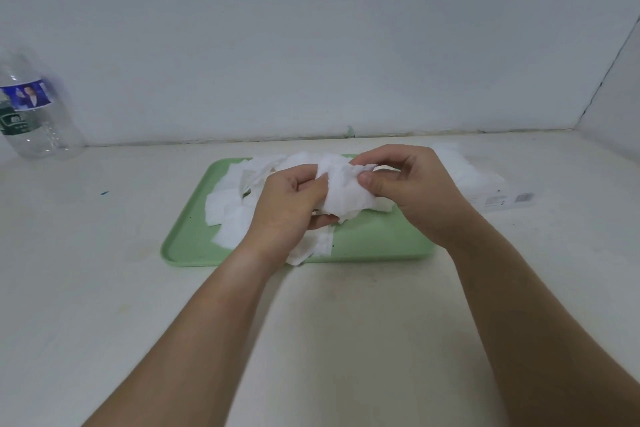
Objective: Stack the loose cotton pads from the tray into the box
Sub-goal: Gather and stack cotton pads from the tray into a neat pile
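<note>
- I am holding a small bunch of cotton pads (341, 191) in the air over the middle of the green tray (381, 239), and both hands are on it.
- My left hand (287, 204) is gripping the bunch from its 9 o'clock side, with the fingers curled round it and under it.
- My right hand (412, 191) is pinching the top edge from the 3 o'clock side, between thumb and fingertips, so neither hand is free.
- I judge that I am squaring these pads into a neat pile before carrying them over; they are looking crumpled rather than flush.
- Many loose pads (232, 208) are lying on the tray, heaped from 9 o'clock round to 12 o'clock, with a few more under my left wrist at about 6 o'clock.
- The tray's 3 to 5 o'clock part is showing bare green.
- The box (498, 199) is lying on the table (329, 322) just beside the tray at its 2 o'clock, partly hidden behind my right hand.
- Something white is showing at the box's far end, which is probably pads already stacked there, but I cannot tell how many.
- By my reckoning the job is well short of done: the bunch in my hands is not yet in the box, and the heap on the tray is waiting after it.
- A water bottle (31, 111) is standing well apart at the table's 10 o'clock, playing no part.
</note>
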Available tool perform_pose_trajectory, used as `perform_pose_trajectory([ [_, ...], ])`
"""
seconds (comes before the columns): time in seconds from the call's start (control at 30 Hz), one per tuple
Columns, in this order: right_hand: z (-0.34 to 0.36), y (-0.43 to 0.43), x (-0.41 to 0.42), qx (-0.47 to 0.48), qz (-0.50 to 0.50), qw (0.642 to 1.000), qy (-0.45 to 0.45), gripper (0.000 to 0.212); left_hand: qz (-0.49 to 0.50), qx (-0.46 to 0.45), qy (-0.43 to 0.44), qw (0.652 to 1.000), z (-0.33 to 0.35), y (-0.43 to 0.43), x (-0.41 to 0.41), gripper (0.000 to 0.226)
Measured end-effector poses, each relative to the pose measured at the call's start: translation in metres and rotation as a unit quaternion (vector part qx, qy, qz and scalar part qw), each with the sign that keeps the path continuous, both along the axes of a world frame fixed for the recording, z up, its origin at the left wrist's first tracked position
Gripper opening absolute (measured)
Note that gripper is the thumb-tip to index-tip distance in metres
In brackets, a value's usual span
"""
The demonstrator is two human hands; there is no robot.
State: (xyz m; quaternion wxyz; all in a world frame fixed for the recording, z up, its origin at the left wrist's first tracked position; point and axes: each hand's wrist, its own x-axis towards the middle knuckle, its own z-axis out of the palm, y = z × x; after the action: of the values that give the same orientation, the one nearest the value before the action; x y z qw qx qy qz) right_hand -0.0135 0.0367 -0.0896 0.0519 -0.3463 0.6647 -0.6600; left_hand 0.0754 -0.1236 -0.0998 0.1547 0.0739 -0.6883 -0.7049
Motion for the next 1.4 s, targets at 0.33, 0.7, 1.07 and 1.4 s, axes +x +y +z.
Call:
perform_pose_trajectory([
  [0.33,0.0,-0.006,0.004,0.026,-0.043,0.999,0.005,0.015,-0.014,-0.017,0.002,1.0,0.0,0.002,0.001,0.028],
  [0.7,0.0,-0.009,0.007,0.052,-0.108,0.993,0.022,0.014,-0.025,-0.023,0.0,0.999,0.001,0.002,0.002,0.026],
  [1.07,0.0,-0.009,0.006,0.045,-0.153,0.987,0.023,0.009,-0.062,0.009,0.01,0.998,-0.002,-0.002,-0.002,0.023],
  [1.4,0.005,-0.002,0.004,-0.128,-0.134,0.973,-0.137,0.007,-0.016,0.086,0.0,0.996,-0.009,-0.009,-0.008,0.03],
])
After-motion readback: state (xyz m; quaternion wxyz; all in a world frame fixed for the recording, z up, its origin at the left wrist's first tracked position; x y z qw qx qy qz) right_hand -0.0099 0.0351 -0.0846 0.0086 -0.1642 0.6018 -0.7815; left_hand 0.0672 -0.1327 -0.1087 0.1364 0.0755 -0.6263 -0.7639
